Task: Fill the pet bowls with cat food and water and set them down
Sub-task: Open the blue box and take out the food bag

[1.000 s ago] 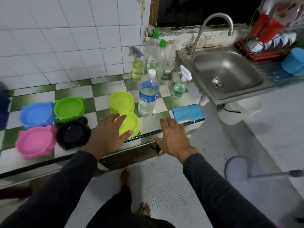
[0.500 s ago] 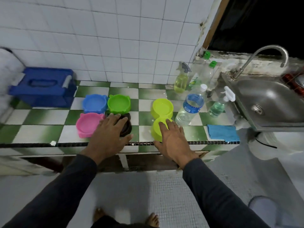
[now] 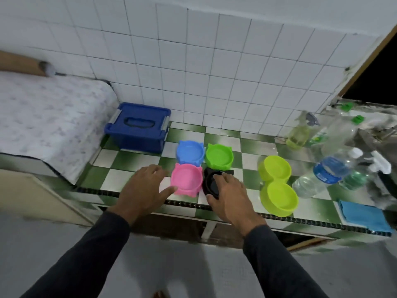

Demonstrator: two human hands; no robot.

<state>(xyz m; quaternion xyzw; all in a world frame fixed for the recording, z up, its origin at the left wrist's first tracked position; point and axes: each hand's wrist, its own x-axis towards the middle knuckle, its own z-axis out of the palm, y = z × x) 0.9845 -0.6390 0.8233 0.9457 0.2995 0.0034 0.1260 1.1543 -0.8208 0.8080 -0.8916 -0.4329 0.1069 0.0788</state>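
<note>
Hiding black bowl (image 3: 211,186): right hand (image 3: 231,196).

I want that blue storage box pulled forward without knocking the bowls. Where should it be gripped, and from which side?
Probably by the recessed handle in the lid of the blue storage box, reaching down from above. The box sits upright against the wall, its lid unobstructed; the blue bowl stands close beside its front right corner, so side grips look crowded.

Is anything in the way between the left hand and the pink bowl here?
Nothing visible. The left hand hovers open beside the pink bowl, thumb tip at its near rim, with only bare counter between them. The right hand lies over the black bowl.
</note>
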